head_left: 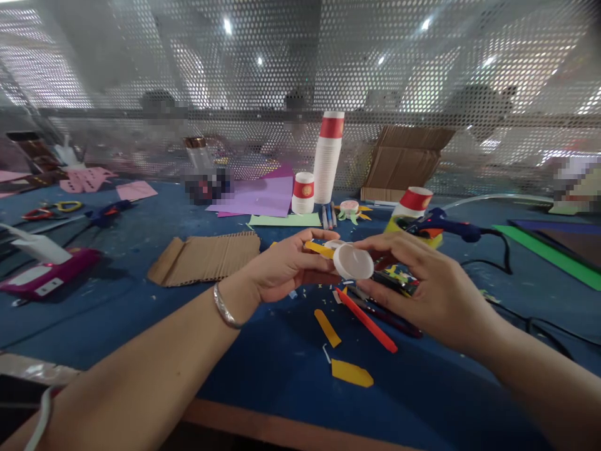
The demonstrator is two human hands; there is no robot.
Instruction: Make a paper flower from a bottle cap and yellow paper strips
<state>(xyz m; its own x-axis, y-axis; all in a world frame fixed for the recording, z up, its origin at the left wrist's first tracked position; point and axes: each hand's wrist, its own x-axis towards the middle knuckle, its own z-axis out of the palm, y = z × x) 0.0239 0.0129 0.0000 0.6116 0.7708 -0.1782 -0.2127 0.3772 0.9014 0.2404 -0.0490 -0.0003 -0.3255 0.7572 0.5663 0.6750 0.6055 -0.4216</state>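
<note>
Between my hands is a white round paper cup piece, its hollow side tilted toward me. My right hand grips its right side between thumb and fingers. From the left, my left hand pinches a yellow paper strip that reaches the cup piece; whether the two are joined I cannot tell. A second white rounded part shows just behind, partly hidden. Below lie a loose yellow strip, a pointed yellow paper piece and a red-orange pen.
Corrugated cardboard lies left, near a purple power strip. Behind stand a tall cup stack and a shorter one. A blue glue gun with a black cable is at the right. Paper scraps litter the middle.
</note>
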